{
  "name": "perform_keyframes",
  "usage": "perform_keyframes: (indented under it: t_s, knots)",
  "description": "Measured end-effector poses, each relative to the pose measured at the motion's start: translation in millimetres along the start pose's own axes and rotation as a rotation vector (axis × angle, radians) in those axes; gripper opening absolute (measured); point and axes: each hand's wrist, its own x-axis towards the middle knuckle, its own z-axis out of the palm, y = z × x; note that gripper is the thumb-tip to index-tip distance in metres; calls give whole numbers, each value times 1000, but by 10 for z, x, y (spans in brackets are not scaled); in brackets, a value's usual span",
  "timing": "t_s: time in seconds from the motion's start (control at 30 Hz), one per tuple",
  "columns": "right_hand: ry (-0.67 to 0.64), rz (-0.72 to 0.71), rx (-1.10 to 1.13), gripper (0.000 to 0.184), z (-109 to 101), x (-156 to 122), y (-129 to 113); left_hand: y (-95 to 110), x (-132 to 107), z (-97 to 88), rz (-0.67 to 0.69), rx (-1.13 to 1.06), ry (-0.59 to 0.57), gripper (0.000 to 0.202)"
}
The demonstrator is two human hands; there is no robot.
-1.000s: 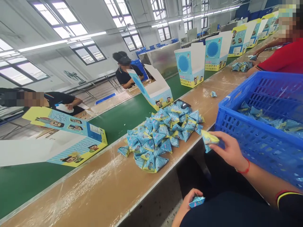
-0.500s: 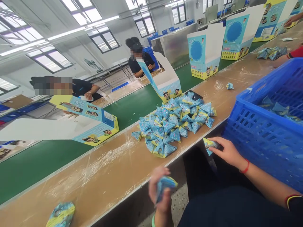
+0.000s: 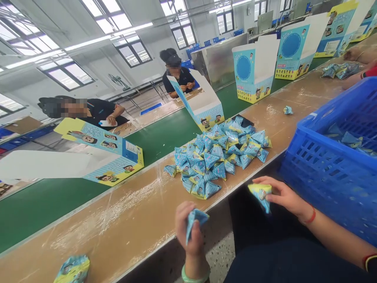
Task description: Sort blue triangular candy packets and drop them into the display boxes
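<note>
Head view: left hand (image 3: 188, 236) clamping blue packet (image 3: 195, 219) at near tabletop (image 3: 138, 222) edge; right hand (image 3: 285, 196) pinching second packet (image 3: 260, 193) beside blue crate (image 3: 324, 177), near pile (image 3: 218, 157). Light corner grips probably suiting soft packets best.

Left wrist wore pale green rounded bangle (image 3: 194, 278) | right wrist wore thin red cord bracelet (image 3: 311, 216) | dark navy clothing (image 3: 279, 261) carried yellow-edged cuff (image 3: 370, 257)
</note>
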Motion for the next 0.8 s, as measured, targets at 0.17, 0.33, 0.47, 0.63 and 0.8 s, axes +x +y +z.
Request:
perform_keyframes:
  t_s: [0.17, 0.33, 0.47, 0.63, 0.8]
  knots:
    - [-491, 44, 518, 52, 581, 132, -29, 190, -284, 530, -66, -143, -357, 53]
    - [-353, 89, 431, 59, 760, 407, -127, -78, -215, 650, -259, -342, -189, 81]
    - [-120, -177, 171, 60, 457, 1428, -688, -459, 45, 298, -271, -251, 115, 53]
    - [27, -326, 144, 58, 291, 3437, -1458, -679, 97, 32, -286, 155, 257, 27]
    - [132, -101, 108, 63, 352, 4470, -1505, -801, -29, -49, -154, 175, 330, 15]
